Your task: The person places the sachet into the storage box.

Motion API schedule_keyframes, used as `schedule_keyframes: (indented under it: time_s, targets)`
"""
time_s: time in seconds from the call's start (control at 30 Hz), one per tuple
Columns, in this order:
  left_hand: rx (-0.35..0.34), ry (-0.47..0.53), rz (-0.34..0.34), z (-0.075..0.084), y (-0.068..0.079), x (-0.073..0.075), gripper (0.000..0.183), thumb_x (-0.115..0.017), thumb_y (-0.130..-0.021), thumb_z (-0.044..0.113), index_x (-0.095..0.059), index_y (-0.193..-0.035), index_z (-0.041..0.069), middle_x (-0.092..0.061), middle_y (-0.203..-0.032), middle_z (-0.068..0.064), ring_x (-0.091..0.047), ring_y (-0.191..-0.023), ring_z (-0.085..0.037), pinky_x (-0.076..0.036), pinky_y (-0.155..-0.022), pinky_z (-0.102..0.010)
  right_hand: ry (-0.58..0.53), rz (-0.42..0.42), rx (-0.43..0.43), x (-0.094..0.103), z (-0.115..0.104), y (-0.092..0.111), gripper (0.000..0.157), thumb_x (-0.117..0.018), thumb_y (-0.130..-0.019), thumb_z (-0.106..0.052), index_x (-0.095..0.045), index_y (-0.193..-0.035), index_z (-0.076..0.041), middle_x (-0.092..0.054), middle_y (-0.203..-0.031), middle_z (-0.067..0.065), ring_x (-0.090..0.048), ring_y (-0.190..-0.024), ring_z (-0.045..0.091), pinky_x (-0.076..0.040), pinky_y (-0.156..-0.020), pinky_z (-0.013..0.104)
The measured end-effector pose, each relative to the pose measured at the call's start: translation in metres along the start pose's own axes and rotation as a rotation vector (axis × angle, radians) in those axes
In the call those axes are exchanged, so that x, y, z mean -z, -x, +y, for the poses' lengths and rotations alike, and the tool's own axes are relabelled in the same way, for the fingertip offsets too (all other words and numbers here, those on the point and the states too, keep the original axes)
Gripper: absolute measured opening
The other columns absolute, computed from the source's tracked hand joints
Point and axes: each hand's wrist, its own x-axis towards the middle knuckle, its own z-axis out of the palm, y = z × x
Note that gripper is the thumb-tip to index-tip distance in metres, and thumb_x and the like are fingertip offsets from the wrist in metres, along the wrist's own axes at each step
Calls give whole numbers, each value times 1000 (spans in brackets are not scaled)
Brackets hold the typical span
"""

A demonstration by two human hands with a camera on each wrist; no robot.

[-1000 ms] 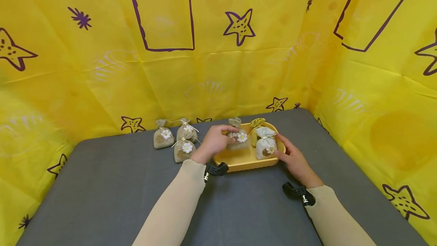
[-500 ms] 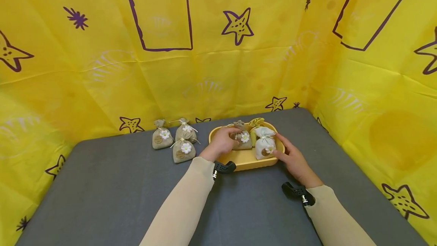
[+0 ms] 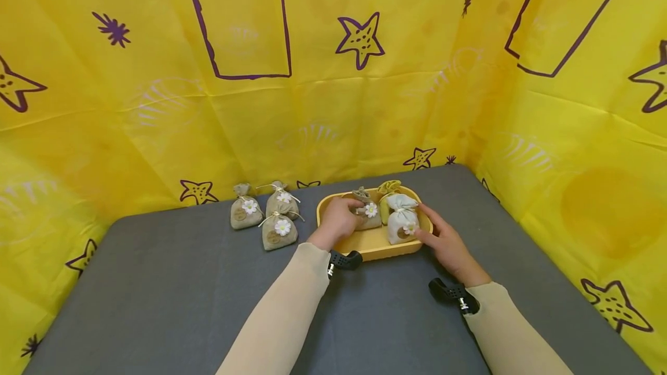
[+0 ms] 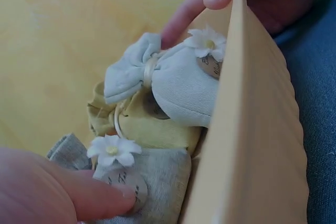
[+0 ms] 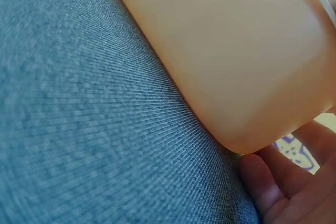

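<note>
Grey sachet (image 3: 371, 222), pinched between thumb and fingers of the left hand (image 3: 339, 220), is now shifted right inside the tray (image 3: 384, 252), close beside the yellow sachet (image 4: 163, 132), so tighter packing seems intended; the tray's right end is gripped by the right hand (image 3: 446, 243).

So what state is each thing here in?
Oblong yellow plastic tray: upright, open-topped, held at one end by the right hand.
Grey-brown cloth pouch: inside, gripped by the left hand.
Mustard cloth pouch: tied, inside.
Pale blue-white cloth pouch: tied, inside.
Three beige cloth pouches with white flowers: necks gathered, resting on the dark grey table.
</note>
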Motion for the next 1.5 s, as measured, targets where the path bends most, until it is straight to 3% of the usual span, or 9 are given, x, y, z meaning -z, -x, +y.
schedule_keyframes:
  time_s: [0.17,0.33,0.53,0.73,0.87,1.0,1.17,1.37,1.5]
  targets:
    - [-10,44,-48,1,2,1,38,-77,-85,12,-73,-122,12,-62,-128,-10,-53,-114,-24,-43,-93,-33,1,0,10,-2,-1,-1,69,-62,-100,-22,-28,-157,-7,-23,-160,17,-25,-144,37,-24,-112,53]
    - [0,104,-104,2,5,4,45,-77,-85,14,-69,-129,12,-49,-142,-17,-39,-132,-29,-34,-105,-39,5,-3,9,-2,-1,-1,69,-62,-100,-22,-27,-158,-7,-23,-160,18,-25,-144,37,-25,-111,53]
    - [16,183,-127,5,12,7,52,-78,-85,22,-64,-135,15,-47,-146,-12,-35,-137,-29,-32,-108,-44,10,-7,5,-3,-1,0,69,-62,-101,-23,-27,-158,-8,-23,-160,18,-26,-143,37,-26,-111,52]
    - [-69,144,-63,12,34,16,59,-75,-88,20,-56,-143,14,-49,-146,-9,-36,-138,-30,-29,-111,-47,18,-11,0,-2,-6,2,69,-61,-101,-22,-25,-158,-8,-22,-160,19,-26,-143,39,-27,-110,53]
    - [-127,227,-12,8,53,28,61,-76,-89,20,-54,-145,17,-47,-147,-3,-37,-138,-24,-32,-110,-48,21,-7,1,-1,-5,2,69,-61,-101,-22,-25,-158,-8,-22,-161,19,-26,-143,38,-27,-110,54]
    - [-181,364,59,-8,73,46,61,-77,-88,16,-55,-145,16,-45,-147,-3,-40,-135,-24,-37,-106,-49,13,-2,5,0,1,0,70,-62,-101,-24,-26,-159,-10,-22,-161,17,-25,-144,37,-26,-111,54]
    - [-189,409,151,-42,97,82,66,-80,-87,14,-51,-147,13,-41,-150,-8,-40,-135,-34,-36,-106,-51,14,-4,2,-1,1,1,70,-62,-101,-23,-25,-159,-10,-22,-161,18,-25,-144,38,-26,-111,55]
    - [-66,407,213,-89,114,134,71,-78,-89,18,-45,-152,22,-30,-157,-6,-31,-141,-34,-32,-108,-55,29,-1,-6,0,1,1,70,-61,-101,-25,-25,-159,-11,-22,-161,18,-25,-143,38,-26,-111,55]
    - [5,415,196,-115,119,150,76,-76,-91,19,-37,-156,28,-22,-161,-5,-27,-144,-34,-30,-108,-59,46,1,0,0,2,1,70,-61,-101,-27,-26,-159,-11,-23,-160,18,-27,-143,38,-26,-110,55]
